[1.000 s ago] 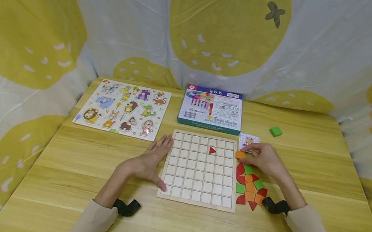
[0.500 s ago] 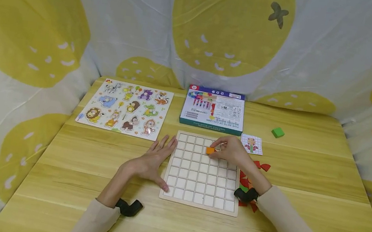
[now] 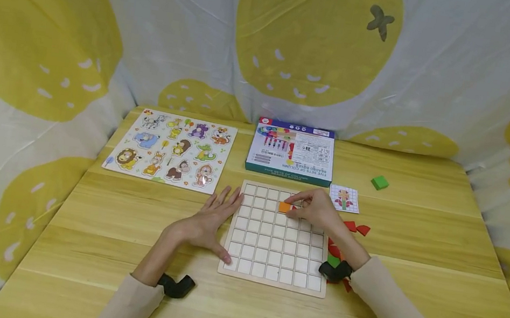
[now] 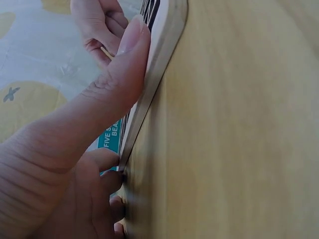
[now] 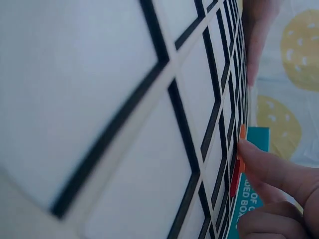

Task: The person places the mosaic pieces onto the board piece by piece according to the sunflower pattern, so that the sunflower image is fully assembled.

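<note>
A wooden grid board (image 3: 263, 241) with white square cells lies on the table. My left hand (image 3: 203, 226) is spread along its left side, the thumb on the lower left corner and fingertips at the upper left edge. In the left wrist view that thumb (image 4: 112, 79) presses on the board's rim. Between thumb and forefinger, my right hand (image 3: 318, 211) pinches an orange square tile (image 3: 284, 207) at a cell in the board's second row. Just right of it a red triangle tile (image 5: 235, 178) sits on the board, mostly covered by the right hand in the head view.
Red, green and orange tiles (image 3: 334, 250) lie right of the board, partly under the right forearm. Behind are a pattern card (image 3: 344, 199), a boxed toy (image 3: 291, 153) and a green block (image 3: 379, 182). An animal puzzle (image 3: 170, 150) lies at back left.
My right hand has carried the orange square tile leftward from beside the board onto its second row, then shifted slightly further left. The left hand stays on the board's edge.
</note>
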A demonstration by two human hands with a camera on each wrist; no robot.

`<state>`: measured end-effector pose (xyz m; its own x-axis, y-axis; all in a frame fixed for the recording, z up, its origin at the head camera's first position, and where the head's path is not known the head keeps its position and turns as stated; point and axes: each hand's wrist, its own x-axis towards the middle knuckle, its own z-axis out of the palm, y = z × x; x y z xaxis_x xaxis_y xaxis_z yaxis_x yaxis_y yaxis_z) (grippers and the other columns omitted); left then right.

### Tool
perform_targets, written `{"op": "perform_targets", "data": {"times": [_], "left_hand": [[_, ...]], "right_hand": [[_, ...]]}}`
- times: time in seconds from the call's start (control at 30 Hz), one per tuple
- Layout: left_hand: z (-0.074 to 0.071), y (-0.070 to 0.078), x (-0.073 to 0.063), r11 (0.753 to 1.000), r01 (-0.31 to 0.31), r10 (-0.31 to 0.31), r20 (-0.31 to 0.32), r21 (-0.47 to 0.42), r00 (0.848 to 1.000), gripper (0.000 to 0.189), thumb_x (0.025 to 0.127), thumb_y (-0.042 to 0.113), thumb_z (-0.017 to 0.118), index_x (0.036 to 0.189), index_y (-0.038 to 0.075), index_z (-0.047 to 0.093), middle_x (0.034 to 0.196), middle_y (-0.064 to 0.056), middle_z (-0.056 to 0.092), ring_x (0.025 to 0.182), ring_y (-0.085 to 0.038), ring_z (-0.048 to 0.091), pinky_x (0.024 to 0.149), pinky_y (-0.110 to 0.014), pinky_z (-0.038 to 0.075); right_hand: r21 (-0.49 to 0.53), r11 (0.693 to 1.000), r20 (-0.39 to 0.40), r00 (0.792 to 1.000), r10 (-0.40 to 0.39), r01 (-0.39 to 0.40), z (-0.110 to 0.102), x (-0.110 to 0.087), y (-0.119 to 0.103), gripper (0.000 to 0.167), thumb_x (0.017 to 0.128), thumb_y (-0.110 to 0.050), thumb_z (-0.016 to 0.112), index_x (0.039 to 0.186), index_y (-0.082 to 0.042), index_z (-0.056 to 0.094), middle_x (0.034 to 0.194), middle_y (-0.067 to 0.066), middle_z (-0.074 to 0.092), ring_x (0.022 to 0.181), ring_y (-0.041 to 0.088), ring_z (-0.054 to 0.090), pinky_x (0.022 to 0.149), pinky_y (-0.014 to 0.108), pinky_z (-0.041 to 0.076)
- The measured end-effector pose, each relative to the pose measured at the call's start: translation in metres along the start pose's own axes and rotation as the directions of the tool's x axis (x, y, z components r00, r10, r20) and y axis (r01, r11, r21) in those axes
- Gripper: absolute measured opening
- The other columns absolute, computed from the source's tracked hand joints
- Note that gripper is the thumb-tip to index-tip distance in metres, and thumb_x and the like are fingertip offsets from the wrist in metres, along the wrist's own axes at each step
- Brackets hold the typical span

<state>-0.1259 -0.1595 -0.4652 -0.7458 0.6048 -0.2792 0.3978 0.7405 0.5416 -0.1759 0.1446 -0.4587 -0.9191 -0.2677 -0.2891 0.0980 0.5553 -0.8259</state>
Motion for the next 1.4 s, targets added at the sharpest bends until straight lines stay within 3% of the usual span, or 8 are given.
{"op": "perform_targets", "data": {"times": [0.6, 0.8, 1.03, 1.2, 1.4], "left_hand": [[-0.002, 0.001, 0.003, 0.999, -0.003, 0.003, -0.008, -0.042, 1.0, 0.151, 0.061, 0.049, 0.098, 0.166, 0.004, -0.001, 0.174, -0.014, -0.014, 0.161, -0.038, -0.016, 0.131, -0.06, -0.005], [-0.002, 0.0, 0.004, 0.999, 0.0, 0.0, -0.002, -0.04, 1.0, 0.151, 0.061, 0.051, 0.097, 0.166, 0.005, -0.002, 0.174, -0.012, -0.015, 0.161, -0.036, -0.017, 0.131, -0.059, -0.006], [-0.001, -0.003, 0.005, 0.999, -0.001, 0.001, 0.001, -0.049, 1.0, 0.15, 0.062, 0.052, 0.096, 0.166, 0.006, -0.002, 0.174, -0.012, -0.014, 0.161, -0.035, -0.018, 0.131, -0.059, -0.007], [-0.001, -0.004, 0.003, 0.999, 0.006, -0.006, -0.001, -0.053, 1.0, 0.15, 0.062, 0.051, 0.096, 0.166, 0.005, -0.002, 0.174, -0.013, -0.014, 0.161, -0.035, -0.018, 0.131, -0.059, -0.007], [0.0, -0.005, 0.002, 0.999, -0.008, 0.008, -0.007, -0.051, 1.0, 0.151, 0.062, 0.051, 0.097, 0.166, 0.004, -0.002, 0.174, -0.014, -0.016, 0.161, -0.037, -0.018, 0.131, -0.06, -0.006]], "right_hand": [[0.004, 1.0, -0.037, 0.999, -0.026, 0.026, 0.002, 0.0, -0.001, 0.023, 0.084, -0.009, 0.086, 0.107, -0.01, 0.083, 0.057, -0.001, 0.044, 0.052, 0.015, 0.031, 0.049, 0.024, 0.021], [0.004, 1.0, 0.001, 1.0, 0.003, -0.003, -0.003, -0.001, 0.001, 0.028, 0.085, -0.014, 0.085, 0.113, -0.013, 0.082, 0.058, -0.002, 0.037, 0.054, 0.016, 0.031, 0.051, 0.025, 0.021], [0.042, 0.999, 0.008, 1.0, 0.027, -0.027, -0.04, -0.022, 0.009, 0.04, 0.092, -0.025, 0.08, 0.129, -0.011, 0.074, 0.06, -0.003, 0.027, 0.056, 0.015, 0.025, 0.05, 0.027, 0.022], [0.005, 0.998, -0.043, 0.997, 0.07, -0.07, -0.068, -0.044, 0.036, 0.039, 0.094, -0.027, 0.078, 0.127, -0.007, 0.074, 0.063, -0.003, 0.03, 0.058, 0.014, 0.031, 0.05, 0.026, 0.025], [-0.028, 0.994, -0.029, 0.994, 0.107, -0.108, -0.076, -0.062, 0.061, 0.037, 0.091, -0.023, 0.08, 0.123, -0.004, 0.076, 0.057, -0.005, 0.031, 0.053, 0.011, 0.03, 0.047, 0.025, 0.022]]}}
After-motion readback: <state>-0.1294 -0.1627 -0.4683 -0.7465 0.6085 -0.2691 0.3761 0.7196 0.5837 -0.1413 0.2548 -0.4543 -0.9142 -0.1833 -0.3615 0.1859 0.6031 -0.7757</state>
